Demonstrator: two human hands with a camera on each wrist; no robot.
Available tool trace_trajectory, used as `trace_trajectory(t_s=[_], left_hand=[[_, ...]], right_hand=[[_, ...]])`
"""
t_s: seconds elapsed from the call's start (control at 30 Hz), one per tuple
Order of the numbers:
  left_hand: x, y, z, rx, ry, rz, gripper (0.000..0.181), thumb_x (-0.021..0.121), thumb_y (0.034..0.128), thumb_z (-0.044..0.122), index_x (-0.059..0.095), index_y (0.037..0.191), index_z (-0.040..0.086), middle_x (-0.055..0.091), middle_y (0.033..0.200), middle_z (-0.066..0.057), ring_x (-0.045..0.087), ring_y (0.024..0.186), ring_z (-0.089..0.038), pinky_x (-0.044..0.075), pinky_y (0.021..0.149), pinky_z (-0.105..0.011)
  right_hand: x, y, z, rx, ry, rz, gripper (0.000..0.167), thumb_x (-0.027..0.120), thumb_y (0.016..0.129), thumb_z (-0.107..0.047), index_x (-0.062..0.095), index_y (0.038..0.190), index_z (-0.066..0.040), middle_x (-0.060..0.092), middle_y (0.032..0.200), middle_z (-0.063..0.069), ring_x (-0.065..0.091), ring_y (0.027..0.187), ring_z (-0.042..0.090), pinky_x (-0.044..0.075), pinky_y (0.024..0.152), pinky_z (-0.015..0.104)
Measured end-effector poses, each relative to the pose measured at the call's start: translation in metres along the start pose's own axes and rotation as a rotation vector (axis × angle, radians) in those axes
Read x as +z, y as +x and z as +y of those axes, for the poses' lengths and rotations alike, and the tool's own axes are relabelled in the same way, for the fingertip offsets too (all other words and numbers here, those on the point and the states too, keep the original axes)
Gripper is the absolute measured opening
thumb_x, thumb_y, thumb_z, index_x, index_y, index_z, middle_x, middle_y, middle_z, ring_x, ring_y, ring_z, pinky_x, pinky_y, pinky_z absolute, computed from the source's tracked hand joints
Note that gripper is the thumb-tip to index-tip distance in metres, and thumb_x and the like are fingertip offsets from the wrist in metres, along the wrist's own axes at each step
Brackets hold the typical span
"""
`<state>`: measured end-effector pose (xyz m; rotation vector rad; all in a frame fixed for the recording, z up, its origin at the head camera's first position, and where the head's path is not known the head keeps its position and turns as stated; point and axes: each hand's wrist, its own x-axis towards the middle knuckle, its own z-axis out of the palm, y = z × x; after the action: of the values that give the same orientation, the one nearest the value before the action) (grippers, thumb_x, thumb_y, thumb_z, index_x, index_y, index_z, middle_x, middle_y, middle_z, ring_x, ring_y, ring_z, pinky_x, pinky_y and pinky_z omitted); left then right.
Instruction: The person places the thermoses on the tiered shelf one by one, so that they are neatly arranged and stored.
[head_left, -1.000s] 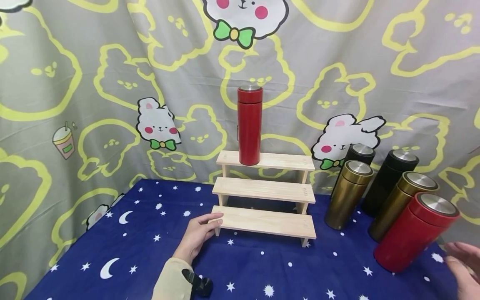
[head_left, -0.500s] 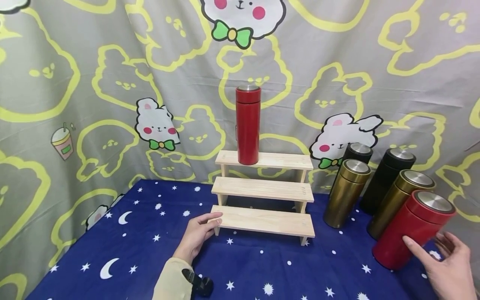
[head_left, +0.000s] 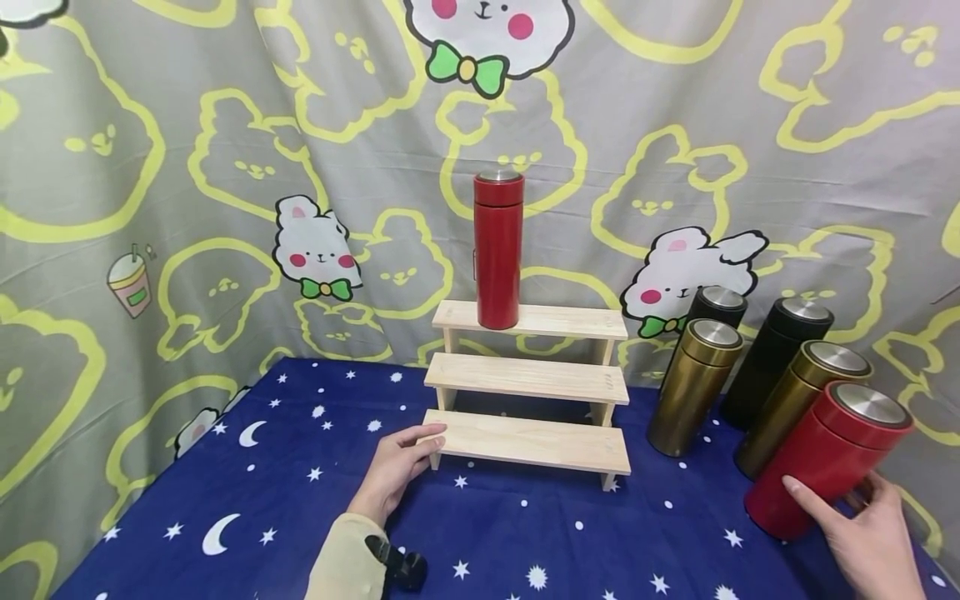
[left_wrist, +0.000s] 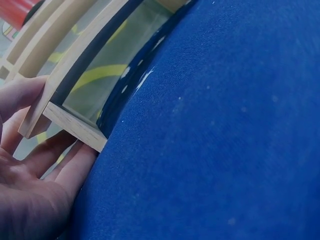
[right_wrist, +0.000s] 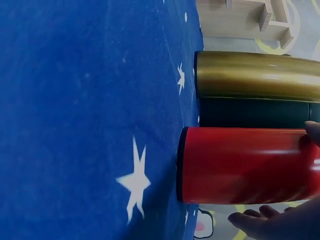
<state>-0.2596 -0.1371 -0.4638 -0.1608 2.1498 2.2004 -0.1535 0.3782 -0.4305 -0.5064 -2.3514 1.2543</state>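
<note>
A three-step wooden stand (head_left: pixel 525 379) sits mid-table, with a red thermos (head_left: pixel 498 254) upright on its top step. My left hand (head_left: pixel 397 468) holds the left end of the lowest step; in the left wrist view the thumb is on the board (left_wrist: pixel 75 55) and fingers are against its leg (left_wrist: pixel 75 127). At the right, my right hand (head_left: pixel 862 525) is round a second red thermos (head_left: pixel 817 458), which stands on the cloth. Its thumb touches the thermos side. In the right wrist view, the extended fingers (right_wrist: pixel 245 220) lie a little apart from the red wall.
Behind the right-hand red thermos stand two gold thermoses (head_left: pixel 693 392) and two black ones (head_left: pixel 776 367), close together. A blue cloth (head_left: pixel 300 517) with stars and moons covers the table. A patterned grey curtain (head_left: pixel 375 150) hangs behind and at the left.
My right hand has come in from the right edge to the nearer red thermos, its thumb now against the side. The left hand stays on the stand.
</note>
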Motion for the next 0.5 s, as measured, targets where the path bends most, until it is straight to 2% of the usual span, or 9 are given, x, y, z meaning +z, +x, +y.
trace_trajectory(t_s=[0.1, 0.2, 0.27, 0.37, 0.43, 0.5], left_hand=[[-0.0002, 0.0006, -0.0011, 0.002, -0.001, -0.001, 0.033, 0.077, 0.0857, 0.013, 0.071, 0.115, -0.001, 0.05, 0.138, -0.025, 0.061, 0.111, -0.027, 0.048, 0.095, -0.043], [-0.0004, 0.0015, -0.0015, 0.008, -0.004, -0.002, 0.033, 0.077, 0.0856, 0.013, 0.071, 0.115, -0.001, 0.05, 0.138, -0.025, 0.061, 0.111, -0.027, 0.048, 0.095, -0.043], [-0.0006, 0.0021, -0.0016, 0.012, -0.012, -0.002, 0.033, 0.077, 0.0856, 0.013, 0.071, 0.115, -0.002, 0.051, 0.138, -0.024, 0.061, 0.11, -0.027, 0.048, 0.095, -0.043], [-0.0007, 0.0023, -0.0017, 0.01, -0.015, 0.001, 0.033, 0.078, 0.0854, 0.012, 0.071, 0.114, -0.001, 0.052, 0.137, -0.023, 0.062, 0.109, -0.025, 0.049, 0.095, -0.042], [-0.0011, 0.0018, -0.0017, 0.009, -0.014, -0.001, 0.033, 0.078, 0.0852, 0.013, 0.072, 0.114, -0.001, 0.052, 0.137, -0.023, 0.062, 0.109, -0.025, 0.049, 0.095, -0.042], [-0.0021, 0.001, -0.0018, 0.01, -0.006, -0.008, 0.033, 0.078, 0.0853, 0.014, 0.071, 0.115, -0.001, 0.051, 0.137, -0.023, 0.062, 0.11, -0.025, 0.049, 0.095, -0.042]], right_hand=[[0.0003, -0.0009, 0.0016, -0.033, 0.015, 0.011, 0.055, 0.076, 0.088, -0.023, 0.046, 0.129, -0.002, 0.044, 0.09, -0.03, 0.044, 0.073, -0.018, 0.042, 0.057, 0.006], [0.0013, -0.0014, 0.0023, -0.043, 0.035, 0.019, 0.042, 0.076, 0.087, -0.022, 0.05, 0.119, -0.014, 0.046, 0.086, -0.033, 0.048, 0.072, -0.016, 0.042, 0.058, 0.007], [0.0017, -0.0014, 0.0024, -0.038, 0.035, 0.026, 0.039, 0.076, 0.087, -0.022, 0.05, 0.116, -0.019, 0.046, 0.085, -0.033, 0.048, 0.072, -0.015, 0.042, 0.058, 0.007], [0.0019, -0.0011, 0.0018, -0.024, 0.019, 0.031, 0.041, 0.077, 0.087, -0.024, 0.05, 0.116, -0.015, 0.046, 0.084, -0.033, 0.047, 0.072, -0.016, 0.041, 0.058, 0.007], [0.0016, -0.0008, 0.0008, -0.009, -0.012, 0.032, 0.047, 0.077, 0.087, -0.026, 0.049, 0.12, -0.006, 0.045, 0.084, -0.032, 0.045, 0.07, -0.017, 0.04, 0.056, 0.008], [0.0025, -0.001, -0.0014, 0.02, -0.041, 0.036, 0.056, 0.077, 0.087, -0.028, 0.047, 0.124, 0.002, 0.053, 0.086, -0.02, 0.042, 0.068, -0.018, 0.039, 0.055, 0.009]])
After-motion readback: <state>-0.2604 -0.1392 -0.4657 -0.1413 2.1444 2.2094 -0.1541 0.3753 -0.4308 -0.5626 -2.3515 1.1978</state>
